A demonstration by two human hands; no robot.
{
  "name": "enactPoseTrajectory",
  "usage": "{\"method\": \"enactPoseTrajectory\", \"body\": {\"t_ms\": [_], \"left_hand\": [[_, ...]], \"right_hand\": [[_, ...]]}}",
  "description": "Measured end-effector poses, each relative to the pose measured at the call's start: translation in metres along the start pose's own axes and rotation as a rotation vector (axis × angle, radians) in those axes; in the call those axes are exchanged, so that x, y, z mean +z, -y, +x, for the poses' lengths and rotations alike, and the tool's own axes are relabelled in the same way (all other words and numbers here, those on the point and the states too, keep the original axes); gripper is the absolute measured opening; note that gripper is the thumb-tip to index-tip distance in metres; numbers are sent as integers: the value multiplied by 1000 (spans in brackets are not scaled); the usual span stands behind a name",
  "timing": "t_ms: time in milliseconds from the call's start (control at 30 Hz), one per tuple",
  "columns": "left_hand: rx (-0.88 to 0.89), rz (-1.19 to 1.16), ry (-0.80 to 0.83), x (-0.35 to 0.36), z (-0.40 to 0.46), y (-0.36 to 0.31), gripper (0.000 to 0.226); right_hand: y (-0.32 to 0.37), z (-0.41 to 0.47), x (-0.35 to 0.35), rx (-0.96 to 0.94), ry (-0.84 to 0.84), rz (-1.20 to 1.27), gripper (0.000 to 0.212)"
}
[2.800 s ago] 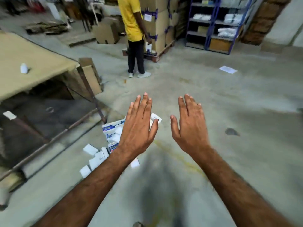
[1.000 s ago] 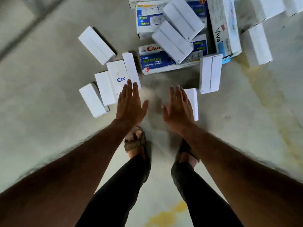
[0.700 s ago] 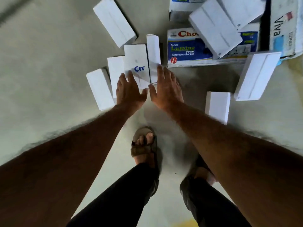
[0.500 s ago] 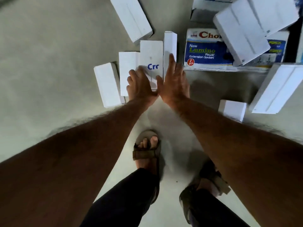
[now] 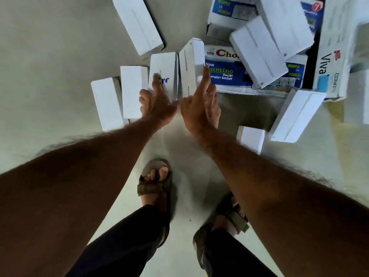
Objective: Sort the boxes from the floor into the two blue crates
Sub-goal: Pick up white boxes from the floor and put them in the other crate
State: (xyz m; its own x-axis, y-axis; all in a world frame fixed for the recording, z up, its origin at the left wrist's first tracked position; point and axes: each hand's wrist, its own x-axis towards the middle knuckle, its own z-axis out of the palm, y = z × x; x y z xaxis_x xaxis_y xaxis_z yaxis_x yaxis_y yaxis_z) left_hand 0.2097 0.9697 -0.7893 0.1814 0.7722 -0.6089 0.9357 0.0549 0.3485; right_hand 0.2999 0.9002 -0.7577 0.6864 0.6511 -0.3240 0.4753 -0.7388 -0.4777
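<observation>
Bare, hairy forearms, no sleeves on the left hand (image 5: 157, 104) or right hand (image 5: 201, 108); dark trousers (image 5: 119, 246); olive-brown strapped sandals (image 5: 154, 184) on both feet.

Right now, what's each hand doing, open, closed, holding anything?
Left hand: open, fingers on the white blue-lettered box.
Right hand: open, fingers against the narrow white box.

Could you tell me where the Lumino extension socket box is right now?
The Lumino box lies on the floor just right of the right hand, partly under a plain white box.
</observation>
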Motion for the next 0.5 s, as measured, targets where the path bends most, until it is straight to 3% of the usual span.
{"method": "enactPoseTrajectory", "body": {"t_ms": [133,233,400,500], "left_hand": [[-99,-385,112,-49,-50,-15,105],[-175,-623,299,-90,-108,-45,100],[-169,-777,483,-166,-209,-113,90],[-107,-806,510,-220,-267,-165,98]], "right_hand": [[0,-31,-63,130,-1,76,86],[6,-65,-130,234,10,188,80],[33,-124,-259,347,-48,295,48],[57,-153,-345,381,-123,352,47]]}}
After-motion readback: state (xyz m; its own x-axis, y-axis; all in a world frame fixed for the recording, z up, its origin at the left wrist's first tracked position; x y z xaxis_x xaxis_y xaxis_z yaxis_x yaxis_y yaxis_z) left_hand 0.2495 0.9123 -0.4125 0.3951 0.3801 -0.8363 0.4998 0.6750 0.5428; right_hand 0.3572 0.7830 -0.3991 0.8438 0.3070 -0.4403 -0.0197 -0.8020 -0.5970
